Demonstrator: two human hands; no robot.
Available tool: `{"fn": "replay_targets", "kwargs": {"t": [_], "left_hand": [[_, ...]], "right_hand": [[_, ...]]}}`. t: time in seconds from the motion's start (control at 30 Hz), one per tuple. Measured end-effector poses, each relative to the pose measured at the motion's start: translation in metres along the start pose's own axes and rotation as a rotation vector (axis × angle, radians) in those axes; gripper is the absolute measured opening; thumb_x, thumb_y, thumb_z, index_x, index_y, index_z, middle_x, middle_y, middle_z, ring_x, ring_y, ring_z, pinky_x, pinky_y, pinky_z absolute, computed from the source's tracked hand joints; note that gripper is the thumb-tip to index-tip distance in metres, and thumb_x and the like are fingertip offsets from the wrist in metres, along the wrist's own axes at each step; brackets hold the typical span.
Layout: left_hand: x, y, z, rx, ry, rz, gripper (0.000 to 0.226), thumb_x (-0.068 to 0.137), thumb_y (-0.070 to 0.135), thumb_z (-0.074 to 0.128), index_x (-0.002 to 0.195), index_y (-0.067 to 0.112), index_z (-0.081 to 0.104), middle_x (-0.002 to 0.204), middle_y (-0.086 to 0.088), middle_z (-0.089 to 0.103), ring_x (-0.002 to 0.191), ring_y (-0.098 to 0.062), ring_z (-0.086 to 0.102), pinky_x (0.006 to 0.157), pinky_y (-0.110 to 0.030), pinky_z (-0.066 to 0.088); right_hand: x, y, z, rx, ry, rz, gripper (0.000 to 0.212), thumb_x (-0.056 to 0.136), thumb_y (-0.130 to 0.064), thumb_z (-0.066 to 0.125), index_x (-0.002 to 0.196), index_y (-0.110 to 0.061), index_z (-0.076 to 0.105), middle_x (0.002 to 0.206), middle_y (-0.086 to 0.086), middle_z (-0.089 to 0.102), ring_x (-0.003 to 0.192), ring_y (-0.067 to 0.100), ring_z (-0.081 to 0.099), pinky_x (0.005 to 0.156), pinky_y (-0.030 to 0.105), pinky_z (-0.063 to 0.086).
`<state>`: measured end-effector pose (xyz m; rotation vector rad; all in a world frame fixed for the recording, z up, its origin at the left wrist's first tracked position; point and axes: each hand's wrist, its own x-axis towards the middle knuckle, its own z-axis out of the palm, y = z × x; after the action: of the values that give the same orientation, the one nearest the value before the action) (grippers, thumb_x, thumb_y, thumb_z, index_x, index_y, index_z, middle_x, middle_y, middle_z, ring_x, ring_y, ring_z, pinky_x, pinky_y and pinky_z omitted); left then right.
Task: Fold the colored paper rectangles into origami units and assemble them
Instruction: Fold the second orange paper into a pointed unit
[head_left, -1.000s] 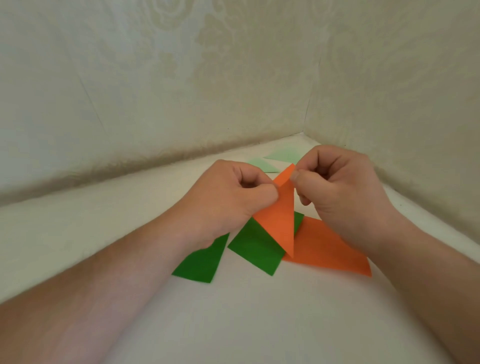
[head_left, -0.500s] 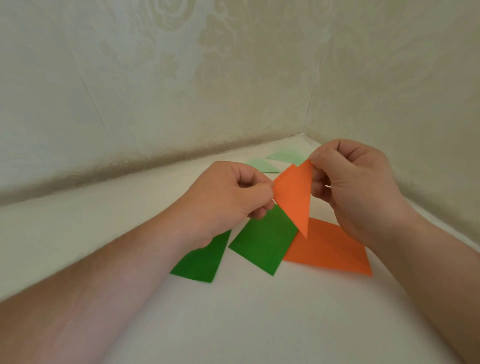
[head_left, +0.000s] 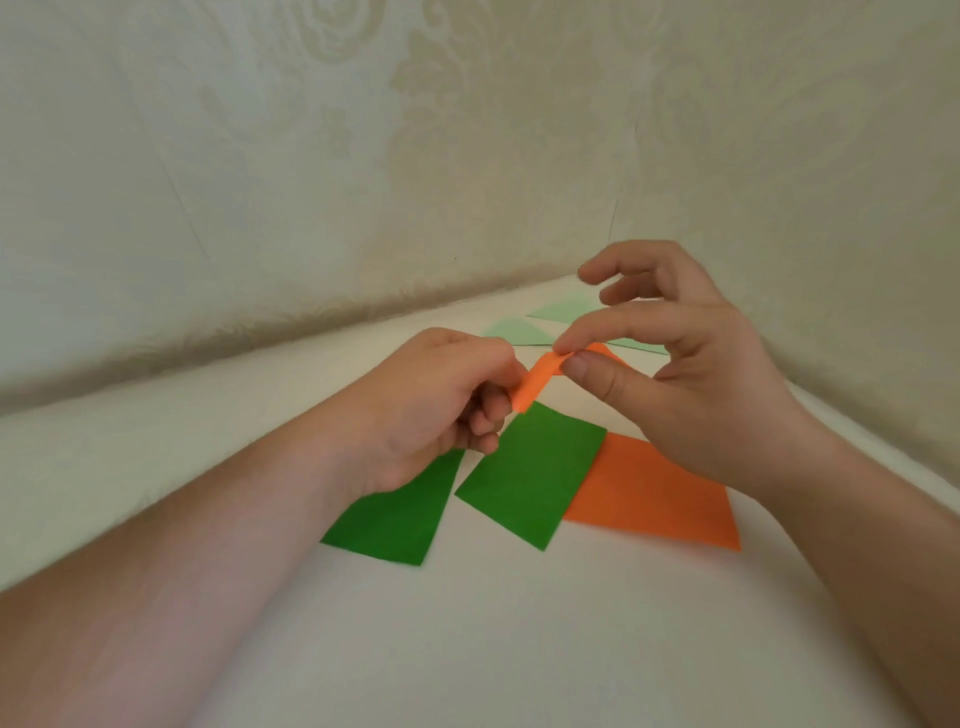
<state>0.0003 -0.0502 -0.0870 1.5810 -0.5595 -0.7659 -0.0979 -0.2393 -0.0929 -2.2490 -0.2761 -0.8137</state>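
A folded orange paper piece (head_left: 540, 382) hangs in the air between both hands, seen almost edge-on. My left hand (head_left: 441, 410) pinches its lower end with curled fingers. My right hand (head_left: 675, 374) pinches its upper end between thumb and forefinger, the other fingers spread above. Below on the white surface lie two dark green rectangles (head_left: 400, 514) (head_left: 535, 473) and a flat orange rectangle (head_left: 654, 493), which the right green one partly overlaps.
Two pale green folded pieces (head_left: 517, 332) (head_left: 571, 310) lie further back near the corner. Patterned beige walls (head_left: 311, 182) close the surface at the back and right. The white surface (head_left: 493, 639) stretches toward me.
The orange piece has turned from a flat upright triangle to an edge-on, bent strip. My right hand has risen and spread its outer fingers; my left hand has barely moved.
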Motion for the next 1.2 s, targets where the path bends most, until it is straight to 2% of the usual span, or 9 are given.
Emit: {"fn": "replay_targets", "kwargs": {"t": [0.07,0.13,0.23,0.3,0.37,0.47,0.67,1.0,1.2], "left_hand": [[0.001,-0.001,-0.002,0.096,0.020,0.044,0.022,0.088,0.016,0.060,0.068,0.009,0.068,0.064,-0.006,0.054,0.061,-0.018,0.048,0.061,-0.032,0.046],[0.004,0.002,-0.007,0.120,0.137,0.134,0.024,0.092,0.024,0.057,0.080,0.008,0.072,0.073,-0.002,0.062,0.070,-0.018,0.056,0.067,-0.035,0.048],[0.003,0.008,-0.019,0.081,0.311,0.336,0.026,0.090,0.034,0.055,0.086,0.022,0.078,0.082,0.004,0.070,0.080,-0.014,0.064,0.075,-0.035,0.052],[-0.002,0.005,-0.021,0.392,0.397,0.582,0.016,0.090,0.036,0.063,0.090,0.031,0.078,0.090,0.014,0.073,0.092,-0.007,0.067,0.084,-0.029,0.052],[-0.006,0.001,-0.012,0.759,0.392,0.768,0.012,0.086,0.040,0.070,0.094,0.034,0.078,0.095,0.019,0.072,0.099,-0.009,0.065,0.088,-0.028,0.050],[0.000,-0.007,0.002,0.935,0.392,0.887,0.008,0.082,0.033,0.076,0.088,0.029,0.078,0.089,0.015,0.070,0.089,-0.006,0.060,0.083,-0.031,0.048],[0.001,-0.005,0.005,0.961,0.431,0.834,0.010,0.082,0.039,0.068,0.081,0.030,0.073,0.081,0.017,0.068,0.082,-0.007,0.059,0.079,-0.036,0.050],[-0.004,-0.001,0.004,0.980,0.398,0.704,0.008,0.077,0.038,0.064,0.071,0.032,0.066,0.074,0.015,0.065,0.080,-0.008,0.060,0.076,-0.034,0.050],[-0.007,0.003,-0.003,0.985,0.408,0.653,0.007,0.078,0.033,0.065,0.071,0.032,0.066,0.075,0.017,0.066,0.085,-0.006,0.059,0.079,-0.030,0.048]], "right_hand": [[0.000,0.001,-0.002,0.030,-0.005,0.047,0.005,0.088,-0.027,0.077,0.092,-0.027,0.079,0.116,-0.005,0.065,0.111,0.019,0.062,0.095,0.031,0.050],[0.000,0.001,-0.004,0.036,-0.022,0.111,0.005,0.087,-0.025,0.075,0.086,-0.023,0.078,0.098,-0.008,0.072,0.101,0.020,0.066,0.084,0.035,0.052],[0.000,-0.001,-0.003,-0.061,-0.051,0.118,0.010,0.082,-0.019,0.068,0.077,-0.023,0.076,0.083,-0.009,0.073,0.088,0.017,0.067,0.071,0.028,0.048],[0.001,-0.003,0.000,-0.167,-0.043,0.058,0.012,0.079,-0.021,0.064,0.074,-0.023,0.075,0.077,-0.009,0.071,0.081,0.015,0.067,0.069,0.032,0.050],[0.002,-0.005,0.004,-0.242,-0.036,0.008,0.015,0.079,-0.028,0.062,0.075,-0.023,0.076,0.075,-0.008,0.069,0.076,0.014,0.065,0.067,0.036,0.051],[0.003,-0.007,0.008,-0.295,-0.012,-0.026,0.016,0.079,-0.030,0.062,0.076,-0.024,0.076,0.072,-0.008,0.066,0.072,0.014,0.063,0.064,0.036,0.050],[0.003,-0.011,0.013,-0.301,0.023,0.006,0.013,0.077,-0.025,0.065,0.076,-0.026,0.078,0.069,-0.010,0.065,0.068,0.011,0.061,0.062,0.032,0.049],[0.005,-0.012,0.010,-0.326,0.008,0.067,0.025,0.073,-0.033,0.057,0.078,-0.028,0.081,0.070,-0.012,0.071,0.069,0.009,0.066,0.063,0.034,0.055],[0.005,-0.008,-0.002,-0.358,0.054,0.121,0.014,0.072,-0.021,0.068,0.073,-0.027,0.080,0.065,-0.015,0.069,0.064,0.009,0.063,0.058,0.022,0.047]]}}
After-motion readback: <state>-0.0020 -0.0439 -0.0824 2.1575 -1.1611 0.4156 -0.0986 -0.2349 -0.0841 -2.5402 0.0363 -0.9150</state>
